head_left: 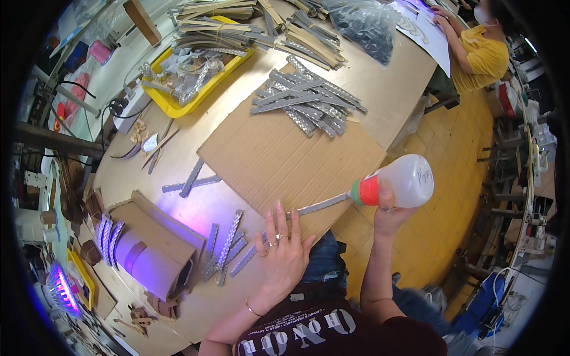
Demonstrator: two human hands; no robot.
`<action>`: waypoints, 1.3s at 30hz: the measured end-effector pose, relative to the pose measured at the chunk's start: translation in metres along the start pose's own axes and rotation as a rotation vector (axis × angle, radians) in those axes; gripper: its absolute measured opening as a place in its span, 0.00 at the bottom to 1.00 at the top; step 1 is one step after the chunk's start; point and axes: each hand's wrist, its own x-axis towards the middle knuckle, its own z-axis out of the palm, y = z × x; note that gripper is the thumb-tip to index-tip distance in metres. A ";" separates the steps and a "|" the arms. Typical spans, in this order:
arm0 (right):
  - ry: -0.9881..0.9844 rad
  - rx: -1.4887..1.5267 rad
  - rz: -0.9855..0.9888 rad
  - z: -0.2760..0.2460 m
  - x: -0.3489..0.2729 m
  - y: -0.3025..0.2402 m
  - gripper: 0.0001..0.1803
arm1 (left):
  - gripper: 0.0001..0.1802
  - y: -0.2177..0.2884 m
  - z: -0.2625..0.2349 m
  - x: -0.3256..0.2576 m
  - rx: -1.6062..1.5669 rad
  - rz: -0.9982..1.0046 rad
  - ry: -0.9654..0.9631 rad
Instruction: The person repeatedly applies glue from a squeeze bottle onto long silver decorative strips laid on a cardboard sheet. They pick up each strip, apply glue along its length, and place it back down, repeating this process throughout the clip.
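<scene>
My left hand lies flat with fingers spread, holding down a narrow grey strip on a brown cardboard sheet. Rings show on its fingers. My right hand is wrapped round a translucent squeeze bottle with a red and green band. The bottle is tipped onto its side, its nozzle end at the strip's right end; whether it touches cannot be made out. Toward the far edge of the cardboard is a heap of grey and silvery braided strips. Several more strips lie left of my left hand.
At the left, a curved cardboard form carries braided strips under a purple-lit lamp. A yellow tray holds plastic-wrapped pieces. Bundled strips and a clear bag lie at the back. A person in yellow works at far right.
</scene>
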 end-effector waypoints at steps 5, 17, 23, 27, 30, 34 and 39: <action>-0.029 -0.059 0.011 0.000 0.001 0.004 0.33 | 0.33 0.000 0.002 0.000 -0.015 0.006 -0.001; -0.281 -0.158 -0.045 0.024 -0.059 -0.002 0.44 | 0.32 -0.001 -0.001 0.001 -0.160 -0.012 -0.030; -0.289 -0.123 -0.004 0.027 -0.071 0.006 0.46 | 0.30 -0.019 -0.005 -0.006 -0.196 -0.048 0.077; -0.315 -0.140 0.033 0.027 -0.075 0.008 0.49 | 0.29 -0.021 0.000 -0.010 -0.123 0.017 0.056; -0.381 -0.147 -0.029 0.034 -0.087 0.011 0.53 | 0.28 -0.020 0.003 -0.010 -0.113 0.021 0.045; -0.401 0.006 -0.090 0.034 -0.092 0.018 0.58 | 0.29 -0.020 0.003 -0.012 -0.085 0.011 0.007; -0.288 -0.249 -0.215 0.012 -0.063 0.016 0.44 | 0.30 -0.018 0.004 -0.010 -0.075 0.014 0.057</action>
